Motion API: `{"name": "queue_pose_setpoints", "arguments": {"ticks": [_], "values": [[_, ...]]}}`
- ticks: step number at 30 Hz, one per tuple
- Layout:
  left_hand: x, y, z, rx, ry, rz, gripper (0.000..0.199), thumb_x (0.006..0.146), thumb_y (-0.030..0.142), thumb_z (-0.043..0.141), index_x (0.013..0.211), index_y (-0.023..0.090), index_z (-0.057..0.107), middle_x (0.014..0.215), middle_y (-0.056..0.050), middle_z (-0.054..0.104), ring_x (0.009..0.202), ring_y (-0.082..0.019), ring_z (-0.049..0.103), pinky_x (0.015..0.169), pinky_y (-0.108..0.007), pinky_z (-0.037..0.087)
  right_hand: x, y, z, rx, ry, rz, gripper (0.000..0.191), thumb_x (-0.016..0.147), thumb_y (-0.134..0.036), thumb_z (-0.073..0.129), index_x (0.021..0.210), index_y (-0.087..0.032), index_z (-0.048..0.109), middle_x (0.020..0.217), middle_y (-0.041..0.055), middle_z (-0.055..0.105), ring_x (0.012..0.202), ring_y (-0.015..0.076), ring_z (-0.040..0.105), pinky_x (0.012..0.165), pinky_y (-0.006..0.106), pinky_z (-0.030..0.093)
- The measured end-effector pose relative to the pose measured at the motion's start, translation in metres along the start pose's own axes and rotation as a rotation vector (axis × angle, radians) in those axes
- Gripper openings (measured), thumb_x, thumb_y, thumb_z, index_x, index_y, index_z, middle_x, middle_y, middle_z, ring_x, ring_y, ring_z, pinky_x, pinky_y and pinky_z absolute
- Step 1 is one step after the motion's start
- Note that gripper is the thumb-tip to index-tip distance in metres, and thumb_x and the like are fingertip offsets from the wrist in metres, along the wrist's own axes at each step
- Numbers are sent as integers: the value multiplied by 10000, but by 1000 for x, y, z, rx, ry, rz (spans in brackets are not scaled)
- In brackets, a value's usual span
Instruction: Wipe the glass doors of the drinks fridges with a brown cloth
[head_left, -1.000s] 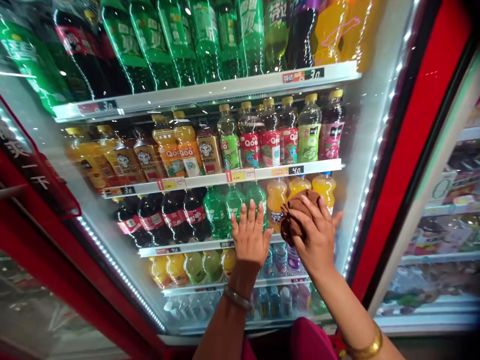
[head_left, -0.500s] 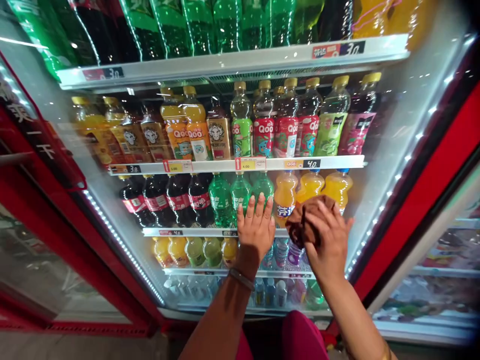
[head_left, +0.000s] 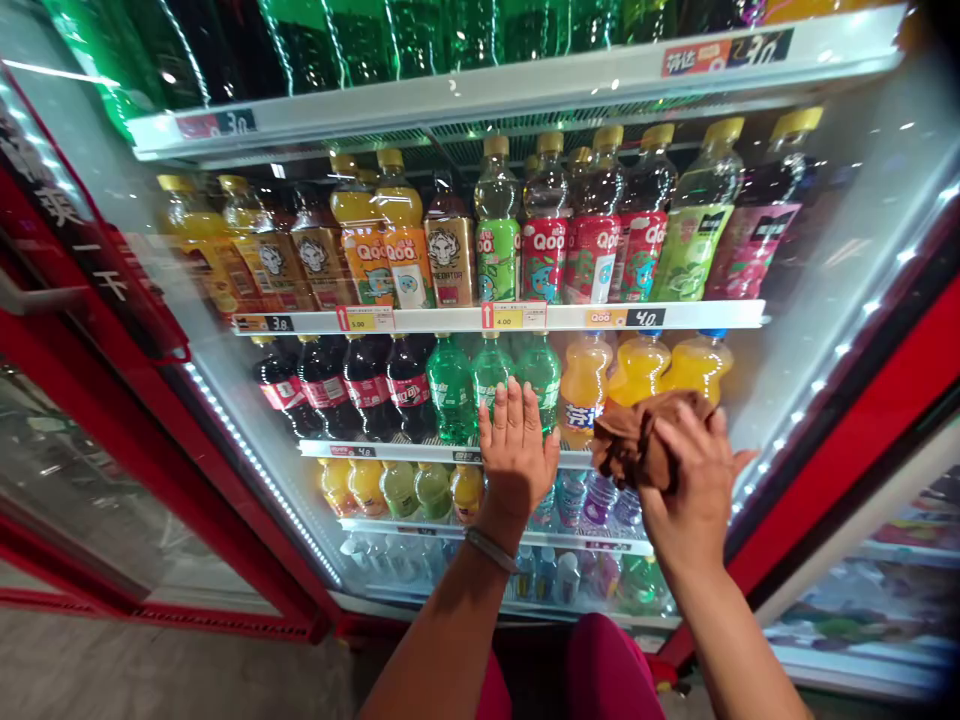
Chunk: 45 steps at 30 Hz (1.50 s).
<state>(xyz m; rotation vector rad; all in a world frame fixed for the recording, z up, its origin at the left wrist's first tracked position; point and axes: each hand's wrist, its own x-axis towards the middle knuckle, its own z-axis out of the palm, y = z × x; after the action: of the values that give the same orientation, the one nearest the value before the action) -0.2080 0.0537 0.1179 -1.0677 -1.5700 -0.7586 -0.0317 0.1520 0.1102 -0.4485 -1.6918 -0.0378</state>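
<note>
My left hand (head_left: 515,455) is open and flat, palm forward, fingers stretched upward before the green soda bottles (head_left: 453,385). It seems to rest on the glass door of a lit drinks cooler, though contact is hard to make out. In my right hand (head_left: 694,475) is a crumpled brown cloth (head_left: 637,435), bunched under the fingers and held against the front of the cooler. Behind the cloth stand orange soda bottles (head_left: 586,375), partly covered by it.
Shelves of bottles fill the cooler, with a white price rail (head_left: 495,318) along one. Red door frames (head_left: 847,480) run down either side. A dark handle (head_left: 45,298) shows at far left. My knees in pink trousers (head_left: 607,670) are close below.
My right hand has shifted right and slightly down with the cloth. My left hand stays nearly in place. The view has moved a little closer to the cooler.
</note>
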Motion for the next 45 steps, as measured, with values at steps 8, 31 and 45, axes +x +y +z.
{"name": "queue_pose_setpoints", "arguments": {"ticks": [8, 31, 45], "values": [[2, -2, -2, -29, 9, 4, 775, 988, 287, 497, 1641, 78, 136, 1668, -191, 249, 1587, -320, 161, 1310, -558, 168, 10, -42, 23, 38, -25, -159, 417, 900, -141, 639, 1271, -330, 653, 1434, 49, 619, 1540, 340, 340, 1250, 723, 198], [-1, -3, -2, -17, -1, -6, 803, 971, 286, 544, 1643, 101, 144, 1670, -188, 262, 1587, -328, 170, 1302, -580, 210, -26, 26, 9, -157, 94, -141, 493, 769, -212, 825, 1219, -345, 674, 1575, 62, 414, 1454, 407, 439, 1193, 733, 317], [2, -3, -5, -27, 18, 12, 765, 972, 238, 491, 1641, 94, 151, 1682, -168, 219, 1592, -310, 149, 1312, -547, 186, -25, -28, 34, 78, -84, -271, 462, 853, -140, 715, 1267, -336, 654, 1449, 51, 555, 1488, 323, 392, 1232, 641, 334]]}}
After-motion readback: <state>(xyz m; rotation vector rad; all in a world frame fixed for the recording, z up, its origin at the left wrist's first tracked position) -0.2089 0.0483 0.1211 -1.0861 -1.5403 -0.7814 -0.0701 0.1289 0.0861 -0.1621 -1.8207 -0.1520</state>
